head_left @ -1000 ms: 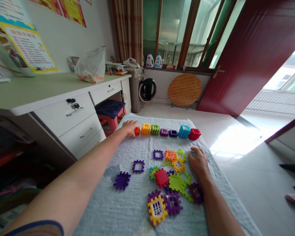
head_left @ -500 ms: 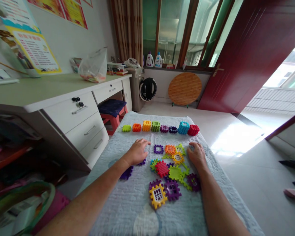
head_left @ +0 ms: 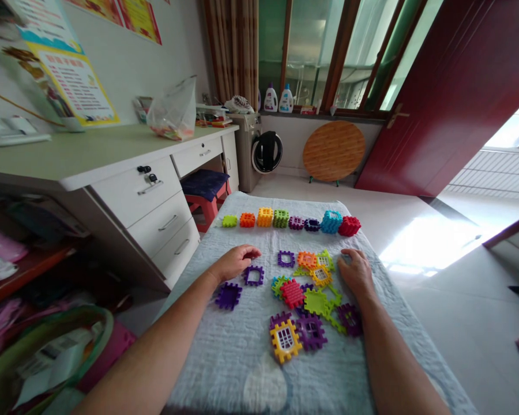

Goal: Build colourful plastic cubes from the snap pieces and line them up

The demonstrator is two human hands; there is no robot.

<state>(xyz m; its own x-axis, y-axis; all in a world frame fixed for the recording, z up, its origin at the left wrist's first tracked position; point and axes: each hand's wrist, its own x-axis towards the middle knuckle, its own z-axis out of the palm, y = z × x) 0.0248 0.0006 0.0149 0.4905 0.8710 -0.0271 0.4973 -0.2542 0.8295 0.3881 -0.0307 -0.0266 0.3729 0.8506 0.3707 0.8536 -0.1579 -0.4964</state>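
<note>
My left hand (head_left: 237, 260) is over the cloth with its fingers apart and nothing in it, just above a purple square frame (head_left: 254, 275) and a dark purple plate (head_left: 229, 295). On the right, my right hand (head_left: 354, 268) rests open beside a loose pile of notched plastic pieces. That pile includes an orange piece (head_left: 307, 260), a red piece (head_left: 292, 293), a lime piece (head_left: 315, 301) and a purple frame (head_left: 286, 259). Nearer me lie a yellow window piece (head_left: 286, 340) and a purple one (head_left: 312, 331). Colour-sorted stacks, from lime (head_left: 229, 221) to red (head_left: 349, 226), form a row behind.
A pale blue cloth (head_left: 199, 357) covers the table. On the left are a desk (head_left: 112, 155) with a plastic bag (head_left: 173, 115) and a stool (head_left: 205, 185). A washing machine (head_left: 245, 155), a round wooden board (head_left: 334, 151) and a red door (head_left: 436, 98) stand beyond.
My left hand has moved slightly up and left off the purple frame, which now shows fully. The whole view has shifted a little; my right hand stays beside the pile.
</note>
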